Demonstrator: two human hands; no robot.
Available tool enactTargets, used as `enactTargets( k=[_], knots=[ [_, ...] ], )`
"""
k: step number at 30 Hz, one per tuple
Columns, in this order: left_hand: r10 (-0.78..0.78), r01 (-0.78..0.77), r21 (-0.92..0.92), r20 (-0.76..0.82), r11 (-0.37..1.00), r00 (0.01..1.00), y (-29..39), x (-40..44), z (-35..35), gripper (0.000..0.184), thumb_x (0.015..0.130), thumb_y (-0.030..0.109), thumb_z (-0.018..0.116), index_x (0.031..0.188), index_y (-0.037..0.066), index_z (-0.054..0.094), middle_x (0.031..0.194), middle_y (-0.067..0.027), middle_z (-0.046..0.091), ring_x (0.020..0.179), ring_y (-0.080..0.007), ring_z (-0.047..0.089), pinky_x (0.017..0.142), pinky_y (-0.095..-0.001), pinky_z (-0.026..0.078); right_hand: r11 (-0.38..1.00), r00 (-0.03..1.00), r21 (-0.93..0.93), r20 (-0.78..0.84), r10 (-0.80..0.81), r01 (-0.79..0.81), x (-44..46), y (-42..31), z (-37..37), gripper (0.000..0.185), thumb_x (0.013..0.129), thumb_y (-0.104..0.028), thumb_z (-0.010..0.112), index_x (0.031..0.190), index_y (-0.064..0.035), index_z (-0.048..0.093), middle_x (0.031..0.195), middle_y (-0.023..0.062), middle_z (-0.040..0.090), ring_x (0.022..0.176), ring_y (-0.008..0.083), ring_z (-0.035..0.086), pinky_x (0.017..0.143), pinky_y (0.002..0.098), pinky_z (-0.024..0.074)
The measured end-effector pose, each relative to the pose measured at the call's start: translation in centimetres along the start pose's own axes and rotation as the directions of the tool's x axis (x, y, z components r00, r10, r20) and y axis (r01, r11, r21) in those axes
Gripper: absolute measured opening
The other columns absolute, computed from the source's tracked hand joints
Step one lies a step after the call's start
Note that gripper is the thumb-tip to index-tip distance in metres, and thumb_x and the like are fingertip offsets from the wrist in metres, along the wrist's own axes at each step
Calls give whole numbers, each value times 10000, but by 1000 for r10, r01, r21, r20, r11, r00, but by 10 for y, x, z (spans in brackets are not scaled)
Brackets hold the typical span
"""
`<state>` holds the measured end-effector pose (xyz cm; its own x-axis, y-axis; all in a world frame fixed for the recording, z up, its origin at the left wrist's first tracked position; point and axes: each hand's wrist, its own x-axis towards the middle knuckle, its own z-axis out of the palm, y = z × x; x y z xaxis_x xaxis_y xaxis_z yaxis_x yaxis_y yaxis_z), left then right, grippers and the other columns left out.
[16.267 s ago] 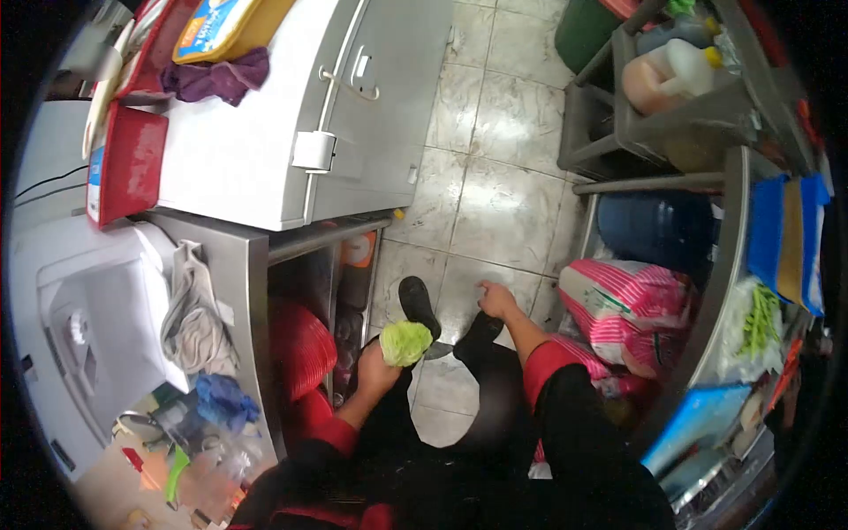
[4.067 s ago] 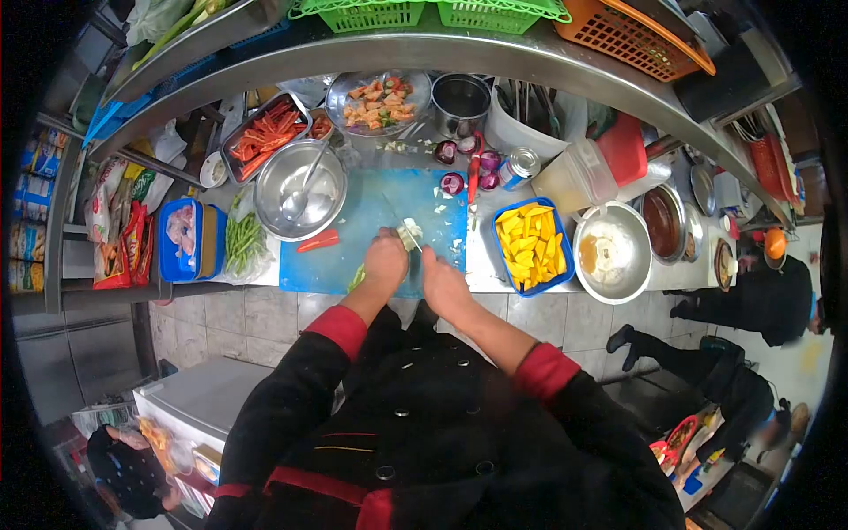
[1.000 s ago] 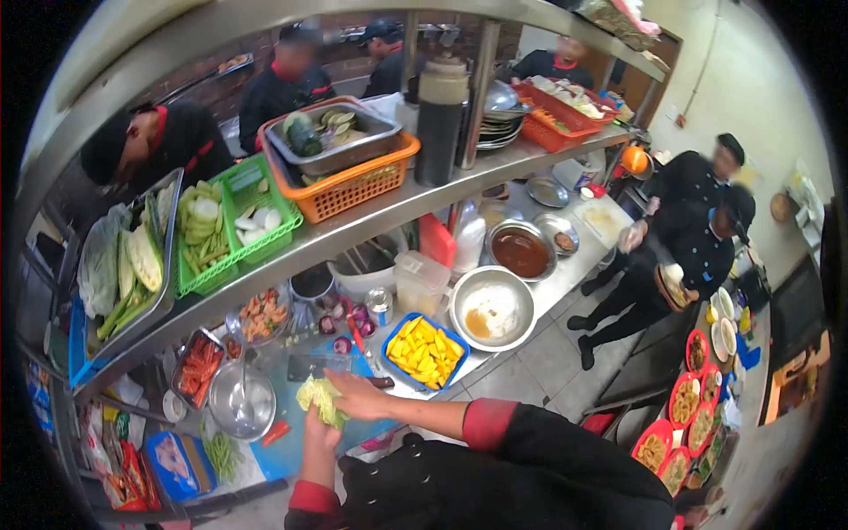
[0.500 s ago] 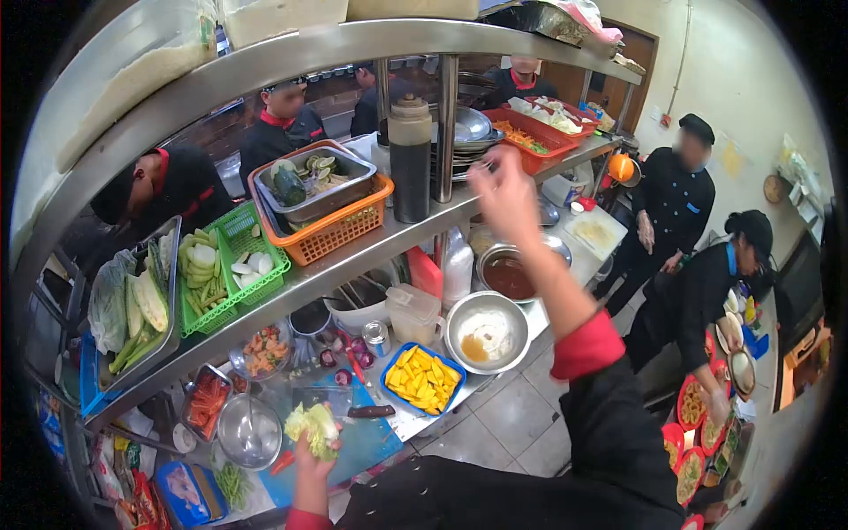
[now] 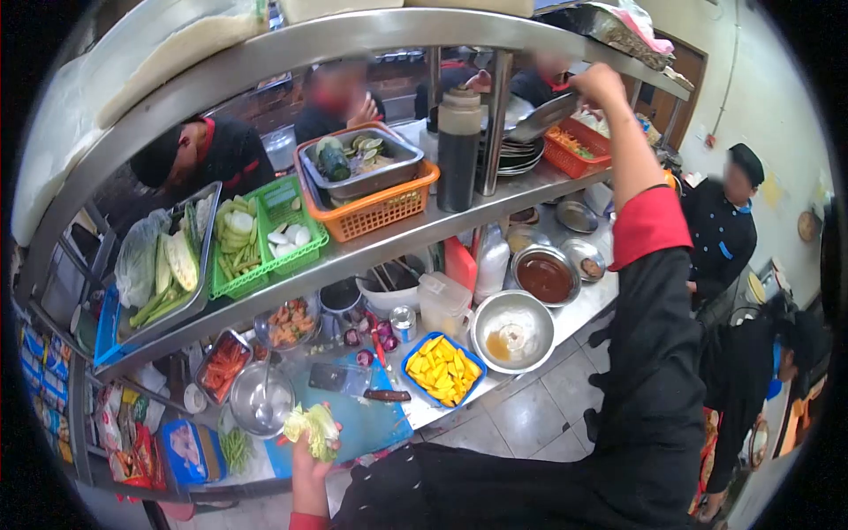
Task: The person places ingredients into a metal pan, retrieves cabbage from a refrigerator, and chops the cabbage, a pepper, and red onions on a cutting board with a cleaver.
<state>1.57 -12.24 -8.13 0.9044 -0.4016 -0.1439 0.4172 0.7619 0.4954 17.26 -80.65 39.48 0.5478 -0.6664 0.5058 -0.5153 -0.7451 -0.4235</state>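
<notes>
My left hand [image 5: 307, 461] is closed around a piece of pale green leafy lettuce [image 5: 312, 429], held over the near edge of the blue cutting board [image 5: 353, 422]. A knife with a brown handle [image 5: 387, 395] lies on the board, close to a clear plastic container [image 5: 340, 378]. My right hand [image 5: 601, 86] is raised above the upper shelf, its fingers at the rim of a tilted metal bowl [image 5: 541, 119]. Below that bowl stands a stack of plates [image 5: 521, 159]. The fingertips are partly hidden, but they appear closed on the rim.
A steel shelf [image 5: 389, 228] crosses in front, bearing a dark sauce bottle [image 5: 459, 155], an orange basket [image 5: 380, 216] and green baskets [image 5: 265, 274]. Beneath are a blue tub of yellow pieces [image 5: 444, 369], a bowl with white powder [image 5: 515, 331] and a sauce bowl [image 5: 546, 276]. Co-workers stand around.
My right hand has moved up and to the right, and the metal bowl is now lifted and tilted at it. My left hand still holds the lettuce. The view has shifted slightly.
</notes>
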Motion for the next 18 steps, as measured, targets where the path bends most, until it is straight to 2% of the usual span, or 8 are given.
enactTargets(
  k=[1, 2, 5, 6, 7, 10, 14, 18],
  knots=[
    [2, -2, 43, -10, 999, 1000, 1, -1, 1, 562, 928, 323, 639, 1420, 154, 426, 1485, -88, 440, 1003, -326, 619, 600, -356, 546, 993, 999, -117, -16, -27, 25, 17, 15, -3, 325, 773, -330, 687, 744, -8, 723, 663, 147, 693, 588, 242, 692, 625, 370, 563],
    [5, -3, 82, -28, 997, 1000, 2, -4, 2, 572, 919, 320, 654, 1418, 157, 428, 1491, -94, 434, 1010, -334, 622, 602, -358, 546, 969, 991, -222, -60, -122, 106, 12, 27, -18, 412, 839, -409, 601, 857, -28, 756, 850, 146, 743, 845, 272, 738, 795, 398, 559],
    [-5, 7, 105, -19, 994, 1000, 2, -9, 7, 593, 882, 289, 706, 1397, 170, 439, 1497, -118, 428, 1033, -366, 624, 616, -378, 556, 948, 966, -234, -95, -242, 214, 2, 87, -59, 353, 808, -363, 670, 812, -14, 724, 591, 108, 627, 477, 217, 607, 509, 370, 497],
    [-26, 27, 122, -7, 992, 1000, 3, -7, 10, 575, 874, 274, 718, 1372, 169, 448, 1471, -145, 451, 1027, -375, 634, 607, -374, 565, 986, 986, -10, 17, -168, 168, -10, 110, -74, 310, 824, -318, 661, 750, -18, 683, 551, 71, 575, 440, 188, 561, 448, 367, 449],
    [-34, 31, 177, 15, 984, 999, 3, -4, 13, 598, 864, 267, 727, 1378, 157, 441, 1455, -159, 462, 1017, -376, 645, 602, -368, 570, 930, 933, 75, -37, -358, 359, 21, 178, -70, 268, 835, -269, 651, 740, -20, 621, 538, 37, 545, 419, 165, 542, 411, 340, 423],
    [-105, 86, 319, 42, 944, 994, 7, 8, 45, 649, 839, 256, 751, 1390, 126, 435, 1403, -176, 506, 1002, -357, 666, 600, -348, 578, 935, 988, 352, 125, -93, 44, -90, 217, -82, 465, 829, -184, 608, 1233, 48, 605, 661, 35, 593, 427, 129, 532, 425, 264, 446],
    [-429, 315, 612, 44, 726, 902, 7, 60, 86, 711, 785, 244, 798, 1389, 84, 458, 1281, -148, 603, 989, -279, 688, 628, -328, 583, 846, 937, 459, 326, 123, -270, -258, 205, -39, 525, 772, -99, 566, 1285, 10, 581, 796, 18, 603, 579, 84, 551, 470, 241, 452],
    [-490, 144, 793, 213, 593, 845, -33, 97, 191, 722, 769, 32, 792, 1399, 90, 445, 1252, -50, 595, 1166, -173, 565, 974, -347, 482, 804, 869, 460, 477, 134, -377, -393, 231, 53, 476, 786, -43, 617, 1261, -3, 618, 736, -19, 569, 550, 65, 525, 487, 224, 449]
  ],
)
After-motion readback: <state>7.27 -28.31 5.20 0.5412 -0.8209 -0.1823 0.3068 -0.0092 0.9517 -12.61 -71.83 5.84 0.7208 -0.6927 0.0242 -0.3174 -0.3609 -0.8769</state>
